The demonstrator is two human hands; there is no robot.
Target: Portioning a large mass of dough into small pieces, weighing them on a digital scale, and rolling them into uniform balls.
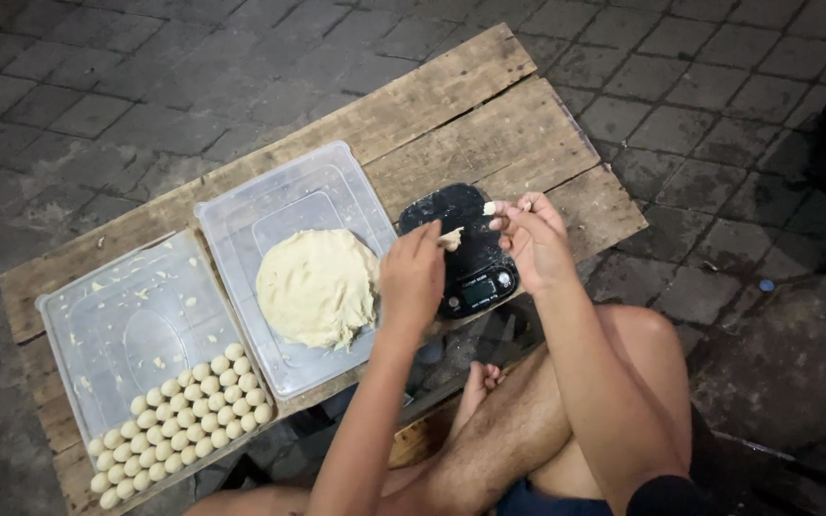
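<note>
My left hand [413,272] hovers over the black kitchen scale [461,250], pinching a small piece of pale dough at its fingertips. My right hand [532,239] is just right of the scale and holds another small bit of dough between thumb and fingers. A large mound of pale dough [315,287] lies in the middle clear plastic tray [241,215], left of my left hand. Several small dough balls [183,420] are lined up in rows in the near corner of the left clear tray [107,325].
Everything rests on a low board of rough wooden planks [470,115] set on grey paving stones. My bare legs and a foot [480,382] are folded at the board's near edge. A dark object lies at the right edge of view.
</note>
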